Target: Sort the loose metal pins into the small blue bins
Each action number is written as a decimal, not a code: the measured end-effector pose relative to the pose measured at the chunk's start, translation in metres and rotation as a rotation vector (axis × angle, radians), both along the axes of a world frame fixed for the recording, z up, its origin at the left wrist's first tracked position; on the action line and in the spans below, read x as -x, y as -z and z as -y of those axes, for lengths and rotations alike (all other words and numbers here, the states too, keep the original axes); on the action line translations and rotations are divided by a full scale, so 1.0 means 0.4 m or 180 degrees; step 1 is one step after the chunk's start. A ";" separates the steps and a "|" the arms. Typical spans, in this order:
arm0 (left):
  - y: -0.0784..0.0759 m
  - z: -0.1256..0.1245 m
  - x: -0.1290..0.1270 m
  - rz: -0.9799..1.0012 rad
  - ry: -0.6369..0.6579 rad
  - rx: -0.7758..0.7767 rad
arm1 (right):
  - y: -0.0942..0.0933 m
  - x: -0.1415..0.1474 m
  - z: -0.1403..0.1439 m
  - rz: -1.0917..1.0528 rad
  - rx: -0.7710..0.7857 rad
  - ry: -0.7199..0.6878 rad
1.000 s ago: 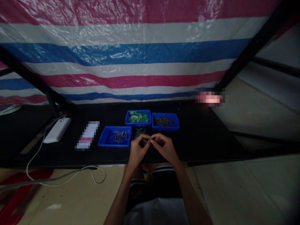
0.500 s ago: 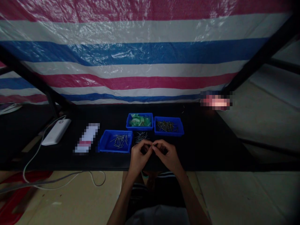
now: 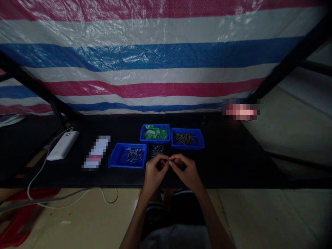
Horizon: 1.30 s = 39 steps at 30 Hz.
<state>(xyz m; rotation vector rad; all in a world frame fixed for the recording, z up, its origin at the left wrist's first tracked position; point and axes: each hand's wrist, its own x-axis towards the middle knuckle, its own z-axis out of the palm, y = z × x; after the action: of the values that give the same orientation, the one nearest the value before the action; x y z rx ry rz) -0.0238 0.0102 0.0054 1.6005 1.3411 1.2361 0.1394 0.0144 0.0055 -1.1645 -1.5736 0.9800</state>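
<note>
Head view: your left hand [image 3: 156,170] and right hand [image 3: 185,168] pinch a tiny piece [image 3: 169,160]; slackening could drop it among pins [image 3: 157,150] beyond the left.

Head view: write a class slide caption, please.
Left hand and right hand meet at the fingertips, near thin metal pieces and blue trays on a black table.

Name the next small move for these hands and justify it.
I'd probably ease the left hand and right hand slightly apart to check between them: they meet at the tips, and anything pinched there is too small to make out. Thin metal pieces lie just beyond.
</note>
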 end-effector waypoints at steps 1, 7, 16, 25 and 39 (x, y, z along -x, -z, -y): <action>0.001 0.000 0.000 0.0003 0.0003 -0.0002 | -0.003 0.001 0.001 0.0002 -0.0016 0.0001; 0.008 -0.001 -0.003 0.0093 0.0062 -0.0022 | -0.013 0.010 0.003 -0.0124 -0.0277 0.0368; 0.005 -0.002 -0.004 0.0030 0.0102 0.0009 | -0.066 0.007 -0.091 -0.0465 -0.0203 0.1863; 0.008 0.004 0.005 0.0211 0.0067 0.0202 | 0.004 0.009 -0.018 0.1013 -0.0373 0.1065; 0.002 0.010 0.006 0.0270 -0.0021 0.0116 | 0.029 0.024 -0.032 0.1914 -0.0309 0.0227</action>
<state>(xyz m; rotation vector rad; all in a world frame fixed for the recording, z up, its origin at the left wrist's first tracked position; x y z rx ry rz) -0.0262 0.0063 0.0044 1.5031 1.3094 1.2622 0.1298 0.0270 -0.0059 -1.5219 -1.9987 0.5158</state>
